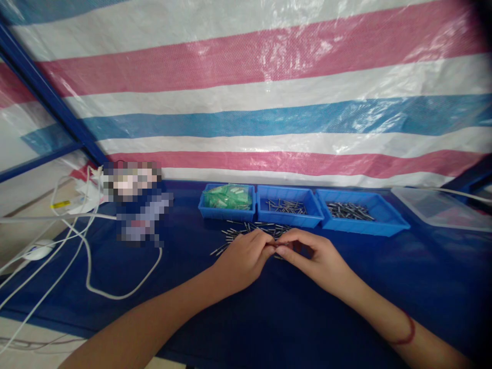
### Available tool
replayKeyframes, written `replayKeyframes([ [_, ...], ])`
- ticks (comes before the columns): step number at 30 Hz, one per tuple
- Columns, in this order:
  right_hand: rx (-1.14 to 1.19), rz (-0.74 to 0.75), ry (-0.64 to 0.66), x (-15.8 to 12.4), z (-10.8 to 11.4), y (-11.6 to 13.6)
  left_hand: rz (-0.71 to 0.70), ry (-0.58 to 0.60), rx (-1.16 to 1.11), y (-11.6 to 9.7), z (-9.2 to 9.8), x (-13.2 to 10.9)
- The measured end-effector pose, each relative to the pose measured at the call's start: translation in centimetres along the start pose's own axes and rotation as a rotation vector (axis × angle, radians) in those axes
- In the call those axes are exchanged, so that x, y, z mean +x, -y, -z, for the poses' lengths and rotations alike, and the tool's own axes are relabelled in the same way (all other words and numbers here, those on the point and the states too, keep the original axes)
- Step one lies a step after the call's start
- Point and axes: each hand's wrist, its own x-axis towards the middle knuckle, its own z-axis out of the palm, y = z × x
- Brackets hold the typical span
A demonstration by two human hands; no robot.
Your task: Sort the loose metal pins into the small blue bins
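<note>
My left hand (246, 256) and my right hand (317, 256) meet in the middle, fingertips pinched together. Whatever lies between them is too small and too covered by the fingers to name. Just behind and partly under the hands, a loose pile of thin metal pins (230, 234), resembling blind rivets, is spread on the dark blue table (292, 318). Beyond the pile stand blue bins in a row. The middle bin (311, 221) has similar metal pins in it, and so does the right bin (367, 227). In the left bin (226, 213) sits a green plastic bag (225, 197).
White cables (111, 296) loop over the table's left side, near a white rounded device (40, 250) and blurred-out items (144, 220). A clear plastic lid (438, 207) lies at the right back. Behind the table hangs a striped plastic sheet (269, 120) beside a blue frame post (49, 92).
</note>
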Motion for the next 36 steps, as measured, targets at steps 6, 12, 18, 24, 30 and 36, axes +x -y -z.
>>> replayKeyframes([
  [6,0.103,-0.008,-0.061,-0.1,0.0,0.7,-0.013,0.012,-0.123,-0.2,0.1,0.1],
  [12,0.041,0.002,-0.119,-0.2,-0.1,0.7,-0.050,0.033,-0.116,0.1,0.2,0.2],
  [18,0.017,0.018,-0.131,-0.2,0.3,1.0,-0.029,-0.040,-0.193,0.3,-0.1,0.2],
  [24,-0.050,0.019,-0.095,0.1,0.8,1.1,0.056,-0.194,-0.224,0.2,0.4,0.3],
  [30,-0.335,0.058,-0.153,0.8,3.8,-0.7,0.025,-0.080,0.052,0.3,0.9,0.2],
  [36,-0.833,-0.198,-0.391,1.2,9.5,-4.0,0.005,0.074,0.372,1.5,1.0,-0.5],
])
